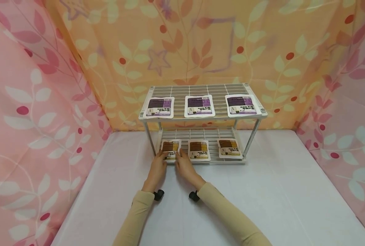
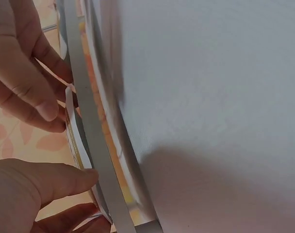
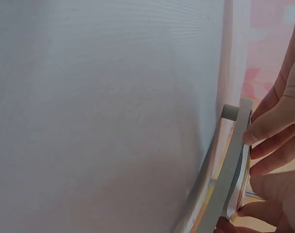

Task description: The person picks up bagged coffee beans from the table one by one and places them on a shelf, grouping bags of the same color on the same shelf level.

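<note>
A white pouch with a brown and yellow label [image 1: 171,146] lies at the left end of the lower shelf of a white wire rack [image 1: 228,163]. My left hand [image 1: 156,169] holds its left edge, with the thumb on the packet's rim and fingers partly hidden behind it in the left wrist view. From the other side, my right hand [image 1: 186,169] pinches the right edge near the front bar [image 3: 230,174]. The pouch sits right at that bar.
Two more brown-labelled pouches, one in the middle [image 1: 199,150] and one at the right [image 1: 229,148], lie on the same shelf. Three purple-labelled pouches [image 1: 199,106] rest along the upper shelf [image 1: 176,91]. White cloth [image 1: 280,191] covers the table, with patterned curtains [image 1: 185,41] around it.
</note>
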Demonstrator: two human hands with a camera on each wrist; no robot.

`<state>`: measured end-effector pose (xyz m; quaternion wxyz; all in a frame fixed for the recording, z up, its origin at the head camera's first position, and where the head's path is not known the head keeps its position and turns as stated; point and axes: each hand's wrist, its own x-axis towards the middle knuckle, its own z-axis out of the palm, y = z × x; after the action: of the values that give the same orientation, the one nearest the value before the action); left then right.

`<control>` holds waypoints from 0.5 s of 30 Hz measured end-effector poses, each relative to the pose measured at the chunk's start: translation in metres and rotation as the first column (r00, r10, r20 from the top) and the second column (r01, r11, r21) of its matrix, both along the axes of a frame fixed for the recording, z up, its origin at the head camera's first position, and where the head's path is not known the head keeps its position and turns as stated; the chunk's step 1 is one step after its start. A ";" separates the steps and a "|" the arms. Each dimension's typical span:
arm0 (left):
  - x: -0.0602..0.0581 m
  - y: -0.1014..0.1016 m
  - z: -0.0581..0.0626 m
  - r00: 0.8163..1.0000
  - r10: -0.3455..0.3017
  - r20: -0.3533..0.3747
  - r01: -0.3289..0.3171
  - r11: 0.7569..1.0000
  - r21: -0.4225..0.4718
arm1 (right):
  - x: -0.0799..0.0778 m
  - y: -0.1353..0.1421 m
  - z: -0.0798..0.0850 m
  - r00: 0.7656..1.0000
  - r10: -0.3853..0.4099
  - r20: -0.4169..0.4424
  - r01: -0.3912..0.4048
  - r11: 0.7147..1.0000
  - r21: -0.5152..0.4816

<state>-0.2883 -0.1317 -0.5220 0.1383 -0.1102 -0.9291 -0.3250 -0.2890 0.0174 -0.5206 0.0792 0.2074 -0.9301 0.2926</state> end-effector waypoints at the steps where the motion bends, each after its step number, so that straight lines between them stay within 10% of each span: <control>1: 0.000 0.000 0.000 1.000 0.000 -0.011 0.000 1.000 -0.009 | 0.000 0.000 -0.001 1.000 0.005 0.000 -0.005 1.000 0.000; 15: 0.006 -0.003 -0.001 0.993 -0.067 -0.102 0.058 0.994 -0.092 | 0.005 0.018 0.005 0.997 0.059 -0.054 -0.061 0.997 -0.048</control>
<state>-0.2825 -0.1348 -0.5234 0.1717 -0.1621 -0.9301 -0.2813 -0.2836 0.0353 -0.5151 0.0997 0.2408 -0.9135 0.3123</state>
